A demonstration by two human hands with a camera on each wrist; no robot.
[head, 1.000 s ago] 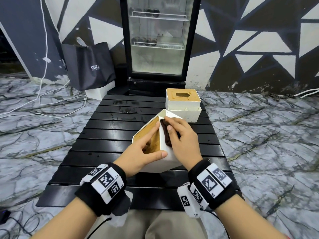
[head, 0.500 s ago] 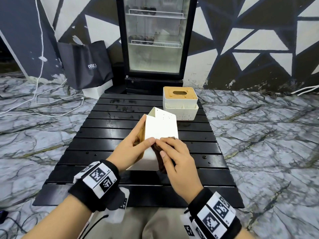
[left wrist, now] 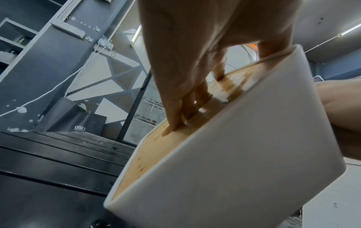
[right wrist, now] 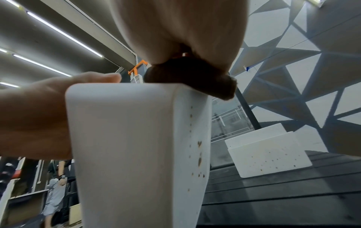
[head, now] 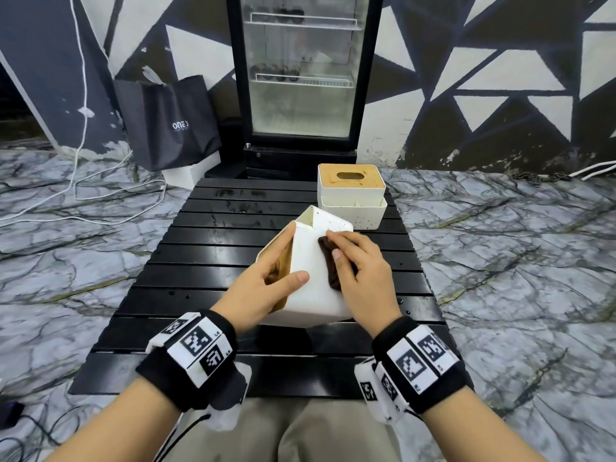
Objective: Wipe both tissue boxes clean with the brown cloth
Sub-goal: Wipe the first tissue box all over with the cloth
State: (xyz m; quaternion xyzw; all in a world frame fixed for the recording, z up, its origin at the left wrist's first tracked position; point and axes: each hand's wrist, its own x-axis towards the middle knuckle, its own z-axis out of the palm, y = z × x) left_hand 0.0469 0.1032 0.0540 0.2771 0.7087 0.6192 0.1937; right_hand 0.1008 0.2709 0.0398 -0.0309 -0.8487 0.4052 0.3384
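Black slatted table [head: 206,281] is seen on a marbled floor, before a wall painted with dark and white triangles. Over its middle a white tissue box [head: 313,291] is held tilted on one corner, its wooden lid turned toward the left. The box is gripped by the left hand [head: 263,288]: the fingers [left wrist: 175,114] are pressed on the wooden lid, with some tips reaching into its slot, and the thumb is laid across the white upper face. On that same face, just right of the thumb, the brown cloth [head: 330,265] is pressed flat under the right hand [head: 363,278], whose fingers are curled over the bunched fabric. Brown specks are seen on the box's far side in the right wrist view. Beyond the grip, well apart from it, the second tissue box [head: 351,198] stands upright on the table, speckled too. Behind it a glass-door fridge [head: 300,78] is placed, with a dark bag [head: 170,125] to its left.
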